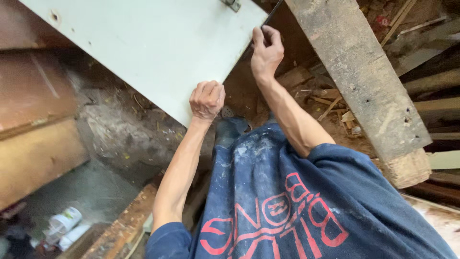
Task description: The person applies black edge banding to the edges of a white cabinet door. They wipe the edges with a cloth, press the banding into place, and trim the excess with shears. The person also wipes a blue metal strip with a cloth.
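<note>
A large pale grey-white board [153, 43] slants across the top of the view. My left hand [207, 100] is closed on its lower edge near the corner. My right hand [266, 52] is closed around a thin dark rod-like tool [272, 13] right at the board's right edge. A small metal hinge or bracket [232, 4] sits at the board's top edge. My dark blue shirt with red print fills the lower middle.
A thick weathered wooden beam [364, 81] runs diagonally at the right. Wood scraps and debris [330, 98] lie on the ground beyond it. Brown panels [33, 129] stand at the left. White tubes [64, 225] lie on the floor at lower left.
</note>
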